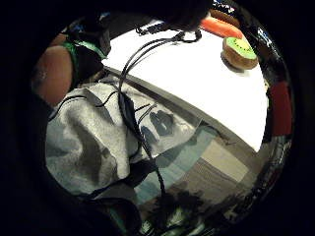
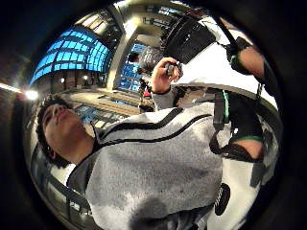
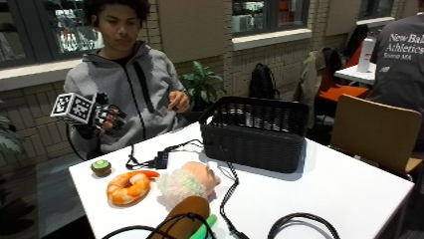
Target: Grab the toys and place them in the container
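Note:
My gloved right hand (image 3: 106, 119) is raised in front of the person's chest, above the table's far left corner, fingers relaxed and holding nothing. Below it on the white table (image 3: 344, 194) lies a kiwi half (image 3: 101, 168) (image 1: 239, 50). An orange shrimp (image 3: 129, 186) (image 1: 221, 27) lies beside the kiwi. Next to the shrimp rests a plush head with white hair (image 3: 189, 181), and a brown and green toy (image 3: 192, 216) sits at the front edge. The black basket (image 3: 255, 132) (image 2: 187, 36) stands at the table's far side. The bare left hand (image 3: 177, 99) (image 2: 165, 74) hovers near the basket.
A wooden chair (image 3: 377, 129) stands close to the table's right side. A black backpack (image 3: 265, 82) and a plant (image 3: 199, 82) are behind the basket by the brick wall. Black cords (image 3: 228, 194) cross the tabletop between the toys and the basket.

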